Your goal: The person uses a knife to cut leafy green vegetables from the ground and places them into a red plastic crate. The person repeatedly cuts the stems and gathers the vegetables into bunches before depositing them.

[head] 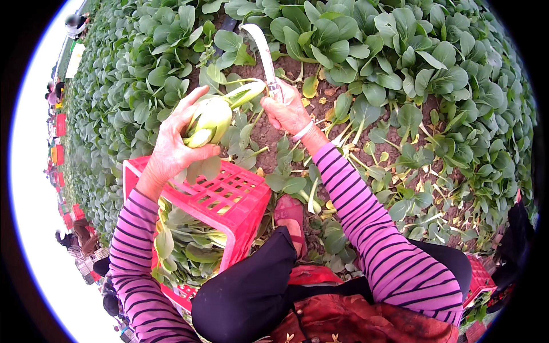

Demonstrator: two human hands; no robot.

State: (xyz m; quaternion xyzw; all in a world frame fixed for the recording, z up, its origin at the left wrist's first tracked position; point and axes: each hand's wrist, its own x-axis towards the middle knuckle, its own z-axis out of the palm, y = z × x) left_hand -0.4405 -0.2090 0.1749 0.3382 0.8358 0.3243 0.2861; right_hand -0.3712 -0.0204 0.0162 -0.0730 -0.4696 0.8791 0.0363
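My left hand [173, 137] is wrapped around the pale base of a bok choy head [215, 115], its cut end towards me and most of its leaves hidden behind the hand. One stalk [248, 92] bends away from the head towards my right hand [288, 107]. That hand grips the handle of a curved sickle knife [263, 49], blade pointing up and away over the soil. Whether the right fingers also touch the stalk, I cannot tell. Below my left forearm a red plastic crate [246, 201] lies on its side, holding several bok choy [195, 240].
Growing bok choy [326, 34] stand thick ahead and on both sides. Trimmed leaves [364, 167] litter the brown soil [266, 141]. My foot in a red shoe [291, 214] is beside the crate. Another red crate [478, 276] stands at right. People [77, 25] and crates [61, 124] line the far left.
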